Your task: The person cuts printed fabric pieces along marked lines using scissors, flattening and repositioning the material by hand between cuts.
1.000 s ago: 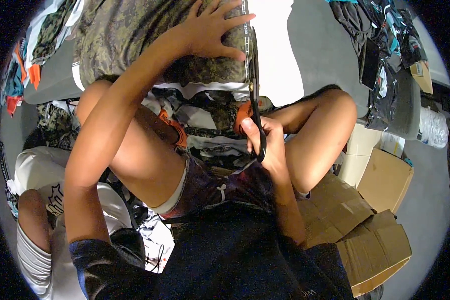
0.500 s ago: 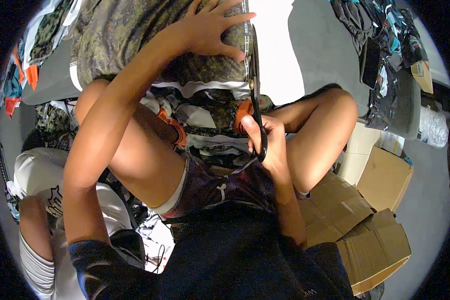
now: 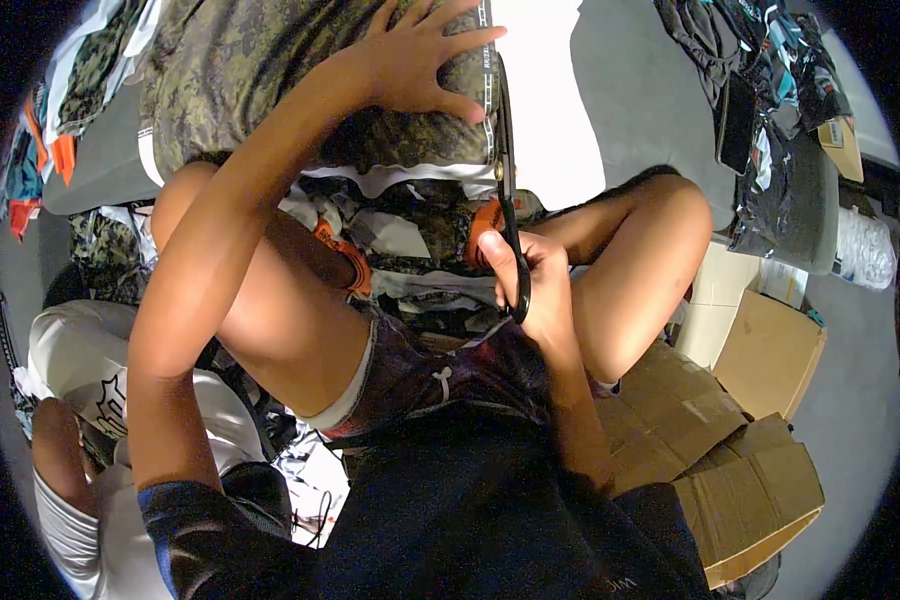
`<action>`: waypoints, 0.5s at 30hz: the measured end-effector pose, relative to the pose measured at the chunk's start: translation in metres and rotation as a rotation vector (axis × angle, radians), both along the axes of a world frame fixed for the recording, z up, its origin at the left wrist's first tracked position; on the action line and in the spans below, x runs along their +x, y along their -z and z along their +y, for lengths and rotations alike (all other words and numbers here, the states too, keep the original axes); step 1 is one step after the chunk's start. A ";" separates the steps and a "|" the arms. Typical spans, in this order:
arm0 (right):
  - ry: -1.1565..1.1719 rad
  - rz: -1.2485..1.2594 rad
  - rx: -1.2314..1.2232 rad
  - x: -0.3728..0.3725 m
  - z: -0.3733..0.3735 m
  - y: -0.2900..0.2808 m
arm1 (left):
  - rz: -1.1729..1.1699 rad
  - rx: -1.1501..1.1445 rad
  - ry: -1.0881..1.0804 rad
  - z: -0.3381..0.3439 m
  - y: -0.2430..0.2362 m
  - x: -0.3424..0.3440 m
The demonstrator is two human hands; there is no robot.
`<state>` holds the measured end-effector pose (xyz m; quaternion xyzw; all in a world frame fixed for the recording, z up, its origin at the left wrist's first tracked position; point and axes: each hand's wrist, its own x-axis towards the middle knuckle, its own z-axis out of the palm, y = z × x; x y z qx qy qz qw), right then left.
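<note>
A green-brown camouflage fabric point(image 3: 240, 90) with a white edge lies spread in front of me. My left hand point(image 3: 420, 65) rests flat on it near its right edge, fingers spread. Along that edge runs a narrow printed strip, with a wide white margin point(image 3: 550, 110) beyond it. My right hand point(image 3: 542, 285) grips the black handles of large scissors point(image 3: 511, 200), thumb on the near side. The long blades point away from me and lie along the printed strip, close to my left fingertips. How far the blades are apart is hard to make out.
More camouflage fabric point(image 3: 400, 230) lies in a heap between my legs. Cardboard boxes point(image 3: 720, 480) stand at the lower right. A dark phone point(image 3: 737, 122) and plastic-wrapped items sit at the upper right. Another person in white point(image 3: 80, 330) is close on my left.
The scissors' blades have shifted slightly to the left, along with the fabric's right edge. My left hand stays spread in nearly the same place. The other person's arm has moved a little.
</note>
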<state>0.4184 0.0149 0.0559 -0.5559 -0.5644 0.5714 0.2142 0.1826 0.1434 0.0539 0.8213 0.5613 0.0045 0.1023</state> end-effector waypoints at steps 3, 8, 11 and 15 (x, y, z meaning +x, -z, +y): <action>-0.001 0.002 -0.008 0.000 0.001 -0.001 | 0.004 0.002 -0.002 0.001 0.002 0.000; -0.017 0.002 0.010 0.003 -0.001 0.002 | -0.011 0.016 0.005 0.002 0.005 0.000; -0.031 0.007 0.040 0.009 -0.006 0.010 | -0.024 0.031 0.015 0.001 0.008 0.000; -0.079 0.117 0.010 0.018 -0.020 0.025 | 0.093 0.234 -0.027 -0.015 0.020 0.000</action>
